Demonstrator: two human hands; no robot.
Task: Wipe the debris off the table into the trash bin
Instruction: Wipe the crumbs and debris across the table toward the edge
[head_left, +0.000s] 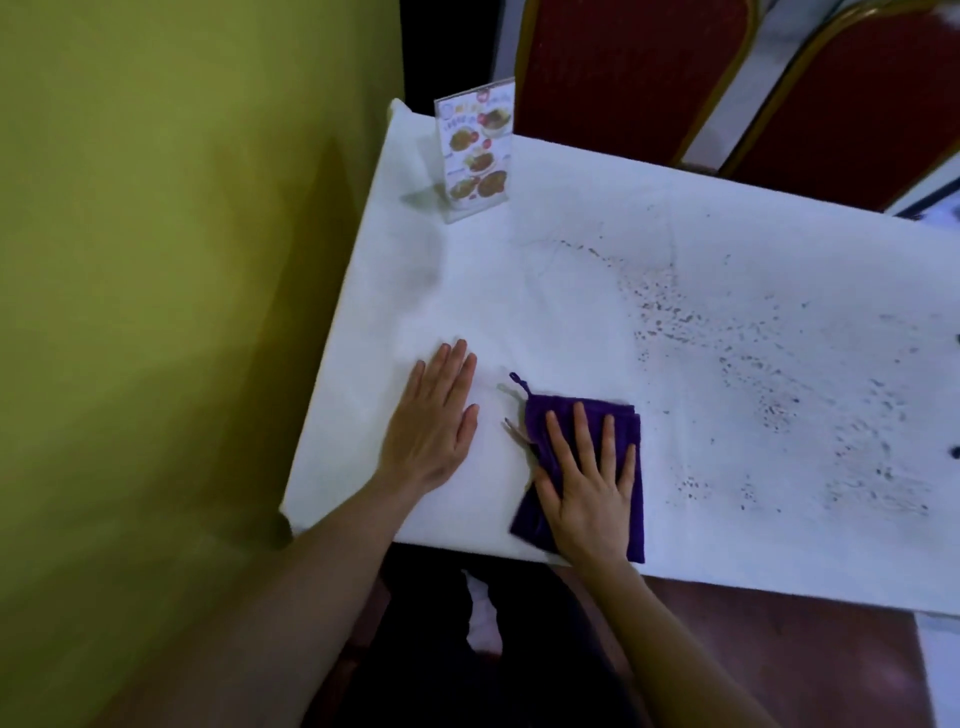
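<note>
A folded purple cloth (623, 431) lies near the front edge of a table covered in a white tablecloth (519, 291). My right hand (589, 480) presses flat on the cloth, fingers spread. My left hand (434, 421) rests flat on the bare tablecloth just left of it, holding nothing. Dark crumbs of debris (769, 384) are scattered over the middle and right of the table, apart from the cloth. No trash bin is in view.
A clear menu stand (475, 148) stands at the far left corner of the table. Two red chairs with gold frames (634, 73) sit behind the far edge. A yellow-green wall (171, 260) runs along the table's left end.
</note>
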